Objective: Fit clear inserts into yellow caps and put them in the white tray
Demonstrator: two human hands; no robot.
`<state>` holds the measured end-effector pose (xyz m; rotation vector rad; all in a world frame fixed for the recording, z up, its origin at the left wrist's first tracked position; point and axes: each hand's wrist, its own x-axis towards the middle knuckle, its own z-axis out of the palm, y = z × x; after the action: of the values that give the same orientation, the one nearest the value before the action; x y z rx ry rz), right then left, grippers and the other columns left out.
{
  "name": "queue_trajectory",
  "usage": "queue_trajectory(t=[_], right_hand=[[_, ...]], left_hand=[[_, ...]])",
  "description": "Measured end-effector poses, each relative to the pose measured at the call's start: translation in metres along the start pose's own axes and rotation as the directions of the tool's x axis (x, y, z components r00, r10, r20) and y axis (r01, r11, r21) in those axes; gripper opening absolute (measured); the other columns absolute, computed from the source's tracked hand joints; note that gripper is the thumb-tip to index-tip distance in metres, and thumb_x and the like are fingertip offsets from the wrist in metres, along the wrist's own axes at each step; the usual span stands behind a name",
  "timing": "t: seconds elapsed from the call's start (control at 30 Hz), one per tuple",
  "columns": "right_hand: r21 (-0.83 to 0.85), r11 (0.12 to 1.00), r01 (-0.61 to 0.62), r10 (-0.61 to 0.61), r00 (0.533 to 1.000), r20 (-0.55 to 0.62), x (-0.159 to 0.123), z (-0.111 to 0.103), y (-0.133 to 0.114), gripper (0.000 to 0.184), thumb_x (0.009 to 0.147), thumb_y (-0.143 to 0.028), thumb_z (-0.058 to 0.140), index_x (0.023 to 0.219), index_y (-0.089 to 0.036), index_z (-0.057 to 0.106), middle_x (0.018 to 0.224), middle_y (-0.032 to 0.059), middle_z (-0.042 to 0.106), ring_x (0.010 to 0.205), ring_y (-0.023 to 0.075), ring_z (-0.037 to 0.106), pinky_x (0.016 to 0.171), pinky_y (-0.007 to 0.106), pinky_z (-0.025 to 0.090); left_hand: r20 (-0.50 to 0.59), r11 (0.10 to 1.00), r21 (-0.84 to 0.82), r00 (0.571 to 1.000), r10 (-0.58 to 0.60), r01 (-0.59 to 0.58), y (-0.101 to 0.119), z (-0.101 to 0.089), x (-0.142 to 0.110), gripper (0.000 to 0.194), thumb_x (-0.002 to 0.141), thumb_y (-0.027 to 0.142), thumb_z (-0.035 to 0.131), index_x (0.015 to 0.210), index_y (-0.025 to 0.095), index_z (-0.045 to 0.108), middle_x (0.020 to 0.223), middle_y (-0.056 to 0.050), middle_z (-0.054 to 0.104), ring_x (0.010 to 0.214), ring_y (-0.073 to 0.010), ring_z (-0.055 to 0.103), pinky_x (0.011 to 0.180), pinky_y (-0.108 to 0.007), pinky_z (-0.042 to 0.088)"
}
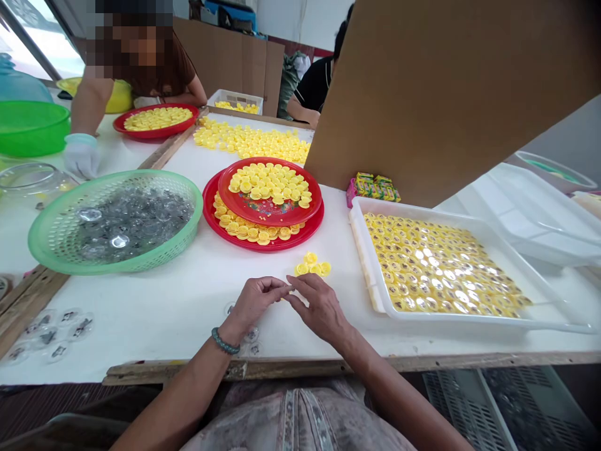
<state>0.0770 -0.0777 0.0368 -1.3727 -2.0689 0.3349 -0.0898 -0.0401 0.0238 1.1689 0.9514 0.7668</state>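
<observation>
My left hand (258, 302) and my right hand (322, 307) meet over the white table, thumbs and fingertips pinched together. A small piece between them is mostly hidden, so its kind cannot be told. Just beyond the fingers lies a small group of yellow round plastic pieces (313, 265). Beside and partly under my left wrist are several clear round covers (252, 335) with dark printed figures. To the right, a white tray (375, 275) holds rows of yellow pieces with shiny printed tops (441, 263).
A green basket (42, 241) of clear covers stands left; more covers (59, 329) lie nearer. Two stacked red plates (263, 216) hold yellow pieces. A cardboard panel (436, 94) rises behind the tray, beside small packets (375, 186). A co-worker's gloved hand (81, 156) reaches across the left.
</observation>
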Motion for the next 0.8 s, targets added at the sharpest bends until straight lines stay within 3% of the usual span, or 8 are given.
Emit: queue_trajectory(t=[0.17,0.4,0.5,0.67,0.73,0.8], right_hand=[[-0.004,1.0,-0.013,0.014,0.998,0.068,-0.001,-0.003,-0.002,0.032,0.088,-0.028,0.052,0.119,-0.022,0.055,0.1,0.0087,0.06,0.091,0.0188,0.058,0.077,0.032,0.05],[0.025,0.993,-0.117,0.118,0.993,-0.029,-0.005,0.006,0.002,0.025,0.085,-0.033,0.057,0.106,-0.021,0.06,0.088,0.0056,0.062,0.077,0.0159,0.06,0.067,0.027,0.049],[0.034,0.992,-0.121,0.122,0.991,-0.046,-0.005,0.005,0.0,0.026,0.084,-0.032,0.058,0.107,-0.021,0.06,0.092,0.0063,0.062,0.082,0.0167,0.06,0.069,0.028,0.05],[0.063,0.997,0.033,-0.041,0.992,0.122,0.005,-0.008,-0.004,0.028,0.086,-0.019,0.052,0.113,-0.024,0.058,0.101,0.0061,0.061,0.093,0.017,0.057,0.078,0.029,0.048],[0.027,1.0,0.015,-0.019,0.988,0.151,0.007,-0.011,-0.003,0.024,0.085,-0.019,0.054,0.108,-0.021,0.06,0.095,0.0059,0.062,0.088,0.017,0.058,0.077,0.028,0.047],[-0.036,0.998,-0.06,0.064,0.99,0.127,0.005,-0.011,-0.001,0.022,0.083,-0.024,0.058,0.105,-0.019,0.061,0.092,0.0063,0.063,0.082,0.017,0.059,0.071,0.027,0.047]], left_hand=[[-0.021,0.998,0.058,1.0,-0.017,0.019,-0.004,-0.001,0.003,0.028,0.072,0.042,0.065,0.069,0.014,0.065,0.062,0.0,0.058,0.06,-0.0112,0.046,0.058,-0.023,0.036],[-0.008,0.999,0.052,1.0,-0.008,0.009,-0.001,0.001,0.001,0.027,0.068,0.04,0.069,0.075,0.014,0.066,0.071,-0.003,0.063,0.067,-0.0139,0.053,0.066,-0.025,0.041],[-0.021,0.997,0.076,1.0,-0.002,0.004,-0.003,0.0,0.002,0.026,0.068,0.039,0.069,0.074,0.014,0.066,0.071,-0.003,0.064,0.068,-0.015,0.054,0.068,-0.026,0.043],[0.036,0.997,0.08,0.999,-0.01,0.007,-0.004,-0.005,0.005,0.024,0.069,0.038,0.068,0.071,0.014,0.064,0.067,-0.001,0.061,0.064,-0.0129,0.052,0.064,-0.024,0.041],[0.037,0.994,0.113,0.999,-0.011,0.007,-0.002,-0.008,0.006,0.024,0.071,0.038,0.066,0.074,0.014,0.066,0.068,-0.001,0.062,0.064,-0.0127,0.053,0.062,-0.023,0.041],[-0.034,0.98,0.197,0.999,0.032,-0.025,0.002,-0.011,0.006,0.025,0.074,0.038,0.062,0.083,0.015,0.067,0.072,-0.002,0.064,0.063,-0.0129,0.053,0.058,-0.023,0.04]])
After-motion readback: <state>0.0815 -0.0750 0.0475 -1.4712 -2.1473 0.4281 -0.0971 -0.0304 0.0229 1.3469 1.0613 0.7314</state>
